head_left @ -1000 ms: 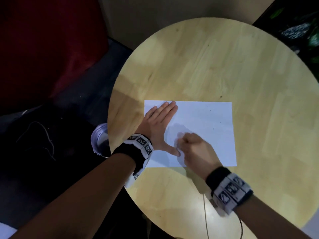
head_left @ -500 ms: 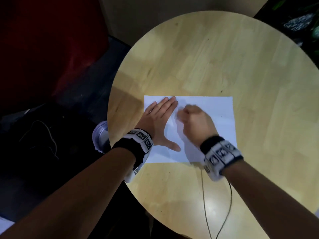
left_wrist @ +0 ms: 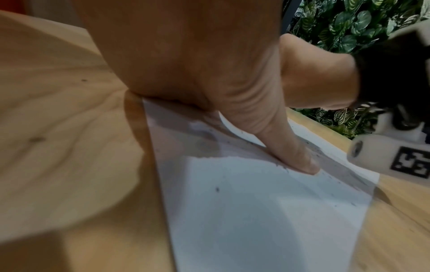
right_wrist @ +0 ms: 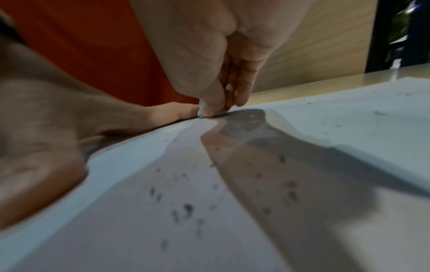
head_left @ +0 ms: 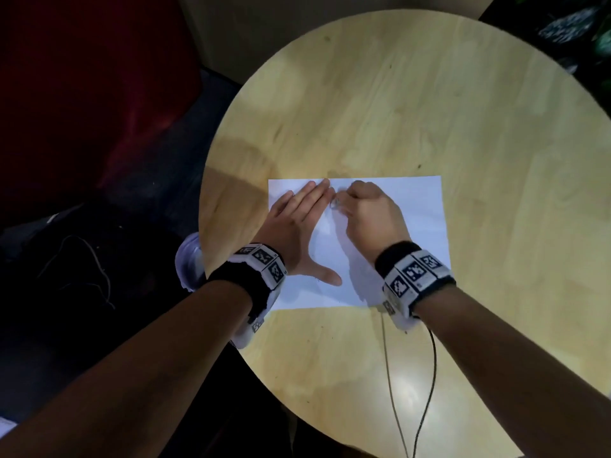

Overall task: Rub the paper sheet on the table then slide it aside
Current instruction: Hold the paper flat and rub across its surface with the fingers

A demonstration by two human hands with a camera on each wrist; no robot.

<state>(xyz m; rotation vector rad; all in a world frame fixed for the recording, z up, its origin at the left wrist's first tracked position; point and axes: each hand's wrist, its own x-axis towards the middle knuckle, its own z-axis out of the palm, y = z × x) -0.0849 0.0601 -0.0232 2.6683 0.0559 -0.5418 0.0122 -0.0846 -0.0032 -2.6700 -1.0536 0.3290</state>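
A white paper sheet (head_left: 420,219) lies flat on the round wooden table (head_left: 396,94), speckled with dark crumbs (right_wrist: 188,208). My left hand (head_left: 297,219) presses flat on the sheet's left part, fingers straight and thumb (left_wrist: 279,139) spread out. My right hand (head_left: 367,209) is curled, its fingertips (right_wrist: 216,103) pinching a small pale eraser-like piece (right_wrist: 202,110) against the paper near the far edge. It sits right beside my left fingertips. Most of that piece is hidden by the fingers.
A thin cable (head_left: 426,375) runs from my right wrist across the near table. A pale round object (head_left: 188,259) sits below the table's left edge. Dark floor and a red surface (head_left: 82,77) lie to the left, leafy plants (left_wrist: 349,27) to the right.
My right hand has slid from the sheet's near edge up to its far edge, beside my left fingertips. The left hand and the sheet have stayed put.
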